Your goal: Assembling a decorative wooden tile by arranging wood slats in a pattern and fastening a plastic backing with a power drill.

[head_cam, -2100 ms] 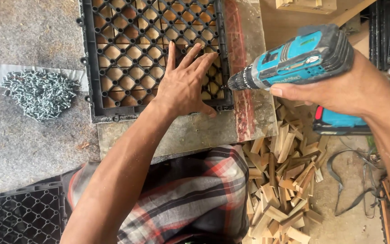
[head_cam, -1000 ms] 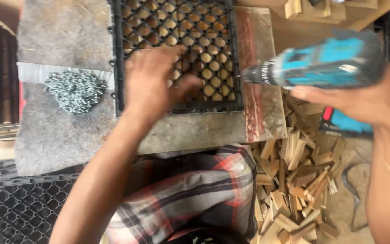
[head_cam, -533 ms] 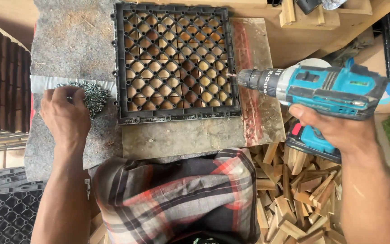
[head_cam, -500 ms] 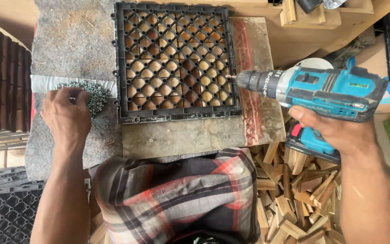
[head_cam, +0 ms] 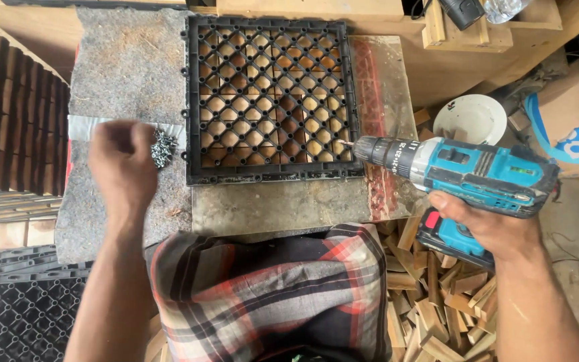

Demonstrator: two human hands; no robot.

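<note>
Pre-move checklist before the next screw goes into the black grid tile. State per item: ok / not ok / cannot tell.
1. Drill held: ok. The right hand grips the teal cordless drill by its handle.
2. Bit aimed at work: ok. The drill tip sits at the right edge of the black grid tile.
3. Screw in hand: cannot tell. The left hand is blurred over the screw pile; its fingers hide any screw.
4. Tile seated: ok. It lies flat and square on the bench slab.
5. Tile steadied: not ok. Neither hand is on it.
6. Battery fitted: ok. A pack shows below the grip.
</note>
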